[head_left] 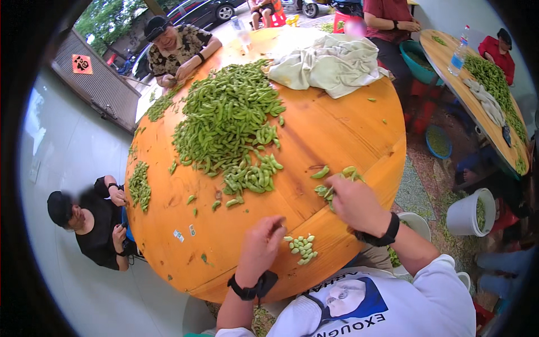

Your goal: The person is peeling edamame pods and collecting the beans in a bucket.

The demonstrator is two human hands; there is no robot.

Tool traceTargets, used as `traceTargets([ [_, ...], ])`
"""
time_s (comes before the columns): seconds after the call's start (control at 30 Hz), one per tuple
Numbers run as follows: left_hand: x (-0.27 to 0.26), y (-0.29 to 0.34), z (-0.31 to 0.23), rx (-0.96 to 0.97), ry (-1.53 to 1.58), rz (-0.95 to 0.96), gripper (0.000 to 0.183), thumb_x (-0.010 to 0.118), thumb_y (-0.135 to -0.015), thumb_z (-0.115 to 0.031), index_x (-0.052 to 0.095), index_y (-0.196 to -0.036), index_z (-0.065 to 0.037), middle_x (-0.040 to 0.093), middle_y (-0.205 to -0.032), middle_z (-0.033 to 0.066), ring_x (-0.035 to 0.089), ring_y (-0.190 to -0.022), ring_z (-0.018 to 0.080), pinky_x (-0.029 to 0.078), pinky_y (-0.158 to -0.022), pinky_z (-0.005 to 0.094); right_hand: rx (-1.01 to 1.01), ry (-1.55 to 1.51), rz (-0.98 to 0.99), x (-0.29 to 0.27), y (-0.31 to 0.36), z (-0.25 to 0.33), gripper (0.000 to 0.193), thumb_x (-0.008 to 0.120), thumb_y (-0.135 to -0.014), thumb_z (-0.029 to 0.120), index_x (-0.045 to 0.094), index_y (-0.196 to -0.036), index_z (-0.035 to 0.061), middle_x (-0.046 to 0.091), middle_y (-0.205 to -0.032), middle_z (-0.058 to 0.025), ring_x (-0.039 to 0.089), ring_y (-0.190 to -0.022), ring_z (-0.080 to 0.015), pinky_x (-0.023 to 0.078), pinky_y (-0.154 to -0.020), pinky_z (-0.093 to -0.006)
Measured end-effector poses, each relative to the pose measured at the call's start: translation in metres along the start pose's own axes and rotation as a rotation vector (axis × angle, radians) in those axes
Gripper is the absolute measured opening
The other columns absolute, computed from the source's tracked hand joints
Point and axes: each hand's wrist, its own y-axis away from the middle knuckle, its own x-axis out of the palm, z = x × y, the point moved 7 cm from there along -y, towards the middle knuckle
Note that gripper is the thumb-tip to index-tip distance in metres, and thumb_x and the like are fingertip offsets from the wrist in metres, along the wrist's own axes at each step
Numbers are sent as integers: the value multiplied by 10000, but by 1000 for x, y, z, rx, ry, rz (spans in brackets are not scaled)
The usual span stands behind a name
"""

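Nearby, on the round wooden table (314,135): left hand (261,247) curled shut beside shelled beans (302,248), right hand (353,202) closed on green pods (331,182), big pod heap (224,121) farther in, within reach for shelling.

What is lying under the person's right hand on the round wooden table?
Green bean pods stick out around the right hand, on the wooden table. The hand covers the rest, so how many pods it grips cannot be seen.
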Motion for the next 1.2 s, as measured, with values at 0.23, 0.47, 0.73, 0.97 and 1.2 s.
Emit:
traceTargets([
  [0.23, -72, -34, 39, 7, -584, -345, 234, 675, -831, -78, 629, -1052, -18, 583, -989, 152, 628, -821, 326, 507, -707, 403, 26, -141, 117, 31, -2, 1, 210, 514, -831, 8, 575, -1029, -22, 641, -846, -237, 638, -827, -414, 511, -734, -486],
  [0.47, -80, -36, 64, -74, -746, -293, 176, 647, -860, -142, 650, -1009, -49, 580, -920, 157, 607, -819, 348, 497, -702, 441, -126, -391, 213, 33, 4, 26, 180, 534, -853, 21, 590, -1025, 21, 631, -870, -226, 630, -844, -400, 504, -725, -446],
  [0.73, -8, -9, 32, -66, 118, -124, 220, 611, -939, -186, 634, -1035, 10, 666, -856, 74, 608, -736, 144, 497, -675, 296, 76, -425, 457, 55, 11, 39, 205, 562, -881, 56, 588, -1073, -14, 667, -843, -191, 663, -704, -312, 515, -643, -372],
  [0.97, 26, 6, 28, -218, 363, -10, 239, 651, -925, -181, 610, -1067, 7, 626, -807, 36, 551, -713, 84, 477, -647, 259, 280, -747, 372, 67, 17, 30, 141, 566, -917, 39, 591, -1034, -36, 640, -742, -67, 598, -606, -94, 479, -545, -247],
  [1.2, 30, 14, 20, -79, 300, -59, 242, 660, -903, -148, 611, -1073, 17, 627, -816, 39, 569, -737, 79, 477, -665, 254, 328, -740, 402, 69, 20, 26, 76, 549, -920, 27, 584, -969, -18, 602, -699, -41, 546, -565, -74, 447, -517, -231],
])
